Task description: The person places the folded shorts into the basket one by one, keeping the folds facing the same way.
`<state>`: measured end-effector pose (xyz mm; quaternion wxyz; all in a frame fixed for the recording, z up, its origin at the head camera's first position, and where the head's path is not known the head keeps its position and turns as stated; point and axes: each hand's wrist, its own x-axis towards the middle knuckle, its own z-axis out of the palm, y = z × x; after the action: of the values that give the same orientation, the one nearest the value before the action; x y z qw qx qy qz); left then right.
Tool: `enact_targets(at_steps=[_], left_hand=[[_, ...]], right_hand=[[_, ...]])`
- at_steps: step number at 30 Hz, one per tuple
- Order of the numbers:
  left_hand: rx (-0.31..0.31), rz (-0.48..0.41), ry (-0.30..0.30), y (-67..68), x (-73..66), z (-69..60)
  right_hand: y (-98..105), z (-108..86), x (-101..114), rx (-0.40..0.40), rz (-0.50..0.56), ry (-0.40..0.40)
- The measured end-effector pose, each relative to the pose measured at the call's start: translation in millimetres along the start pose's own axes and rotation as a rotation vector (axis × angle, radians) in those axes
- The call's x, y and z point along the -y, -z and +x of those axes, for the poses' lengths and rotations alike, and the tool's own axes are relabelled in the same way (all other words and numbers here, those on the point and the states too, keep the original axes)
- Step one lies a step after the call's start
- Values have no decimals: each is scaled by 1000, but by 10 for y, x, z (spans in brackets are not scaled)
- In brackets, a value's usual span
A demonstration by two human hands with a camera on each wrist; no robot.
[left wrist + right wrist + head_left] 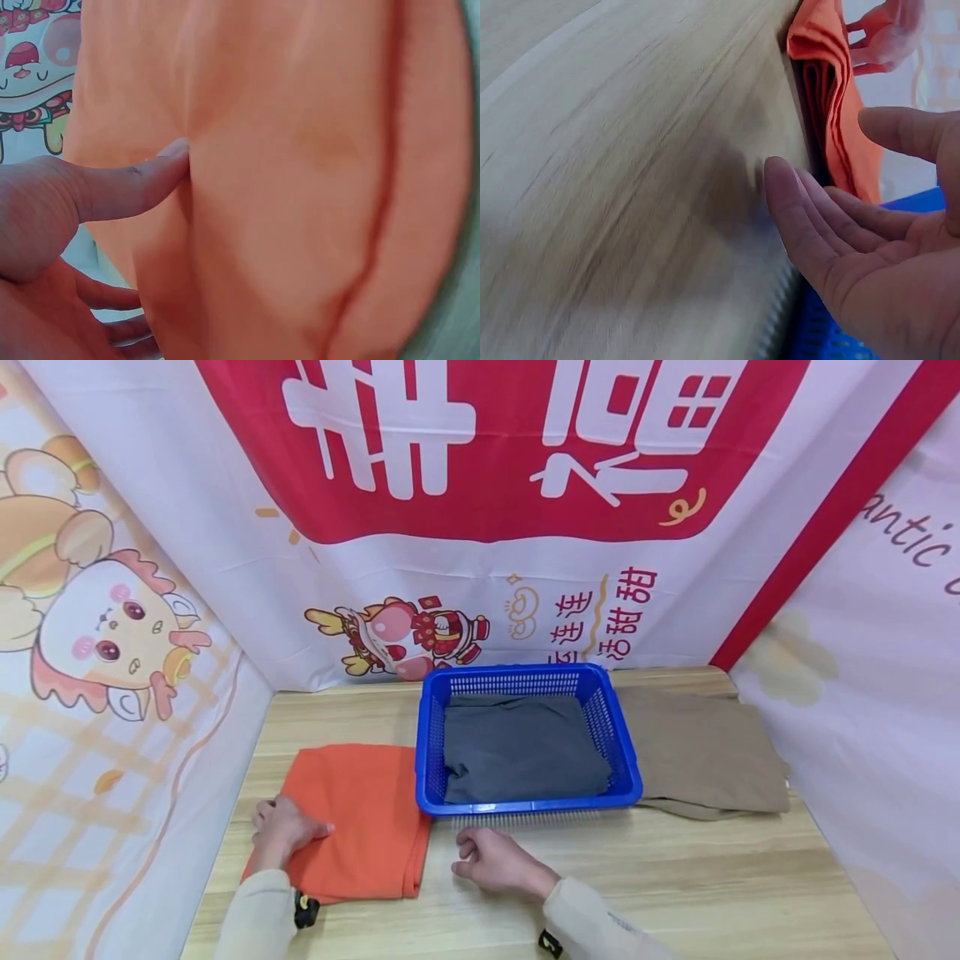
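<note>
A folded orange cloth point(367, 818) lies on the table at the left, its stacked layers showing along one edge in the right wrist view. My left hand point(283, 829) holds it at its left side. The thumb point(135, 186) presses into the upper face and creases it, while the other fingers go behind the edge, partly hidden. My right hand point(498, 862) is just in front of a blue plastic basket point(525, 807), between it and the orange cloth's right edge. Its fingers point(802, 225) are loosely bent, thumb apart, with nothing in them. Folded dark grey cloth point(525, 747) lies inside the basket.
A folded brown cloth point(705, 756) lies right of the basket, against its side. The wooden table point(675, 877) is bounded by printed fabric hangings point(375, 552) at the back and both sides.
</note>
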<state>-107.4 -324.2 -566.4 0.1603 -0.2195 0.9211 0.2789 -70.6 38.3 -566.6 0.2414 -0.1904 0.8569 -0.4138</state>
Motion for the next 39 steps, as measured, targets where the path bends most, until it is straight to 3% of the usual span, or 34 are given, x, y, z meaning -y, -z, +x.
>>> enact_targets(at_steps=[9, 14, 20, 30, 39], left_hand=[[31, 41, -7, -46, -13, -63], [47, 47, 19, -31, -20, -93], [92, 61, 25, 68, -37, -102], [159, -44, -58, 215, -59, -91], [237, -94, -25, 240, -56, -130]], right_hand=[[-131, 175, 49, 1, 271, -76], [-210, 266, 117, -27, 341, -71], [-281, 327, 229, -54, 449, -119], [-355, 395, 286, -79, 450, -184], [-364, 427, 337, -72, 749, -263]])
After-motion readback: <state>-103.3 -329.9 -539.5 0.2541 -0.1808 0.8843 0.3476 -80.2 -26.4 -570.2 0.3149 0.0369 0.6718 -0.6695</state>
